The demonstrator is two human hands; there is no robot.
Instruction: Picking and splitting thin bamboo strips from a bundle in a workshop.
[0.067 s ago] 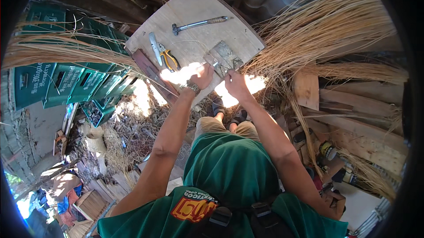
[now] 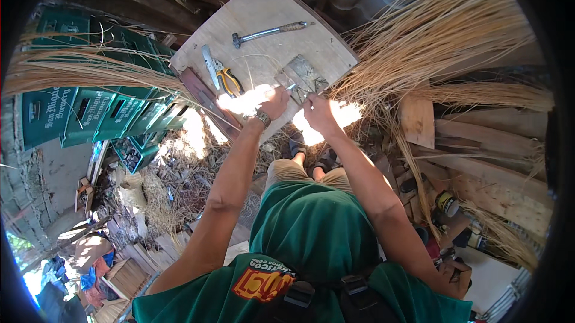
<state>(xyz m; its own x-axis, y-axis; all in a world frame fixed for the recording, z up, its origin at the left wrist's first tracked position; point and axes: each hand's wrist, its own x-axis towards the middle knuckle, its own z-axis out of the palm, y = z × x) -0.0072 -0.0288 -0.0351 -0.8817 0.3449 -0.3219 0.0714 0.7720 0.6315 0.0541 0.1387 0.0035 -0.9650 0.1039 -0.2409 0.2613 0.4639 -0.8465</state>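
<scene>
At the near edge of a pale wooden board point(image 2: 221, 29), my left hand point(image 2: 275, 102) is closed round a small thing, of which only a short light-coloured tip shows. Close by on the right, my right hand point(image 2: 321, 114) has its fingers pinched together; what they hold is too small to make out. Both hands are beside a small grey-brown plate point(image 2: 293, 69) with dark lines on it. Beyond my left hand lie yellow-and-black-handled pliers point(image 2: 228, 82) and a silvery blade-like tool point(image 2: 210, 65). A hammer point(image 2: 269, 32) rests farther back on the board.
Long straw-coloured strands point(image 2: 443, 32) spread out at the right, and another bundle point(image 2: 90, 70) crosses green plastic crates point(image 2: 90, 113) on the left. Wooden planks point(image 2: 479, 158) are stacked at the right. Fibre scraps point(image 2: 173, 185) litter the floor.
The whole view has shifted very slightly. Both hands keep almost the same place and pose over the board's near edge.
</scene>
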